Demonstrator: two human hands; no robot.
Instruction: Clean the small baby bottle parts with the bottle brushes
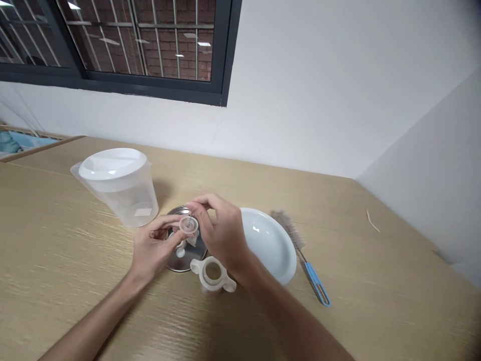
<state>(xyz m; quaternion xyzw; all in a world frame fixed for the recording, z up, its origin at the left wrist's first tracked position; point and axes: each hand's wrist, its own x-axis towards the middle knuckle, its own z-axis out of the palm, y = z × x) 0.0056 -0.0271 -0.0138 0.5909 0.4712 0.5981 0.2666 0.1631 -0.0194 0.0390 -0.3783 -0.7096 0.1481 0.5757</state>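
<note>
My left hand (152,246) pinches a small round translucent cap (188,225) between thumb and fingers, its open face tilted up toward me. Close against it, my right hand (221,230) grips a thin dark wire-like stick (190,218), whose lower end reaches into the middle of the cap. The stick's upper part is hidden by the fingers. Below both hands lies a round metal tray (176,264) with small white plastic parts (181,249) on it, partly covered. Nearest my right wrist stands a translucent two-handled bottle (212,274), open at the top.
A lidded plastic pitcher (124,195) stands at the left. Right of my right hand is a white plate (268,245), with a blue-handled bottle brush (308,265) beside it. A thin pale strip (373,221) lies farther right. Behind the wooden table (338,225) are a wall and barred window.
</note>
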